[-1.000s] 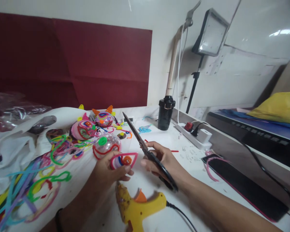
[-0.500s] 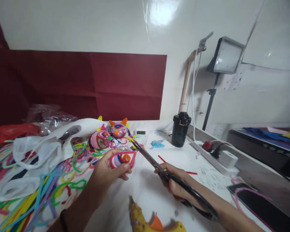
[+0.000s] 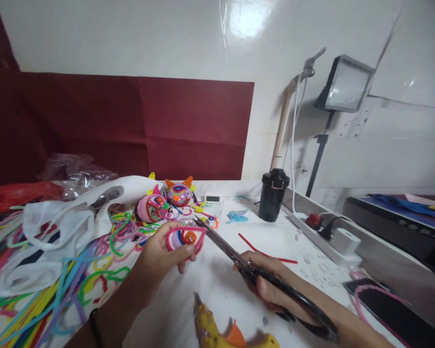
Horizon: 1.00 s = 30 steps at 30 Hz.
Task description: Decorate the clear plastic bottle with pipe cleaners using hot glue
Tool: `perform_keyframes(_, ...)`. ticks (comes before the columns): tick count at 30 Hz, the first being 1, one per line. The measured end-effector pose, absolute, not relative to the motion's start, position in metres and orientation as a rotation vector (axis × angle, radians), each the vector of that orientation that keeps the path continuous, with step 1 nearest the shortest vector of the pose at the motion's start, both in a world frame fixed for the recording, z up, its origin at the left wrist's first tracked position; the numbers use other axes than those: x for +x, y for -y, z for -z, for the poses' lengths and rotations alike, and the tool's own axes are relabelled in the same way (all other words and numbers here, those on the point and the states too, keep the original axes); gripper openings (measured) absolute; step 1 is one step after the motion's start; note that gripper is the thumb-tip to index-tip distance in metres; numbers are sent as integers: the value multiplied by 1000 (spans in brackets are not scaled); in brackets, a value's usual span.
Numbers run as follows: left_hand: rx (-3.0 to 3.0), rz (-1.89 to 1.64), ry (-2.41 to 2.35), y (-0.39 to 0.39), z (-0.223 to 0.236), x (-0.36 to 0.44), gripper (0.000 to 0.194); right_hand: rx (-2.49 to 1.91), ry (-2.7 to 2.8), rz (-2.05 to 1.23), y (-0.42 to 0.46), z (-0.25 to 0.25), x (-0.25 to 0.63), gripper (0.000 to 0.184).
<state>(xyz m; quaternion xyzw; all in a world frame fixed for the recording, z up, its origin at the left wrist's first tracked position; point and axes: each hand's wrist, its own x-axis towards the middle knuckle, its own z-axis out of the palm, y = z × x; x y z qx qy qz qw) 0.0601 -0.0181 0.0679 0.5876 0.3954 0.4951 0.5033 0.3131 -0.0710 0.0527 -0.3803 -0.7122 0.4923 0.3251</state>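
Note:
My left hand (image 3: 169,253) is closed on a teardrop-shaped pipe-cleaner piece (image 3: 183,238), edged in pink with white, lilac and blue bands and an orange coil. In my right hand (image 3: 266,278) is a pair of black-handled scissors (image 3: 228,249), the fingers wrapped about the handles. The blades look nearly closed and point up and left, their tips close to the pointed end of the piece; I cannot tell whether they touch. A yellow glue gun (image 3: 217,331) lies below, between the hands, cut off by the bottom edge.
Loose pipe cleaners (image 3: 63,285) and a white bag (image 3: 58,224) spread on the left. Two decorated figures (image 3: 154,205) stand behind my left hand, near a small digital clock (image 3: 212,198). A black cup (image 3: 273,195), power strip (image 3: 326,241) and red pipe cleaner (image 3: 261,251) are on the right.
The view has swung left and up. The scissors, first pointing steeply upward, have tilted lower, and their tips now lie near the teardrop piece. Both hands keep their hold.

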Motion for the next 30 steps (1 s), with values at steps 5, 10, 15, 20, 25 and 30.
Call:
perform_keyframes(5,1451,-1159,-959,17,-65,58,38,-999,1834,-1319,71,-52,311,67)
perform_keyframes(10,1447,-1168,-972,17,-67,59,36,-998,1826,-1321,71,-50,312,65)
perform_keyframes(15,1441,-1151,-1002,16,-67,59,38,-989,1837,-1363,69,-48,313,63)
perform_keyframes(20,1443,-1147,-1000,16,-67,60,40,-975,1812,-1406,70,-49,312,63)
perform_keyframes(25,1454,-1144,-1003,17,-67,59,39,-986,1814,-1413,71,-51,311,63)
perform_keyframes(30,1467,-1136,-992,16,-65,57,36,-966,1800,-1412,70,-45,311,62)
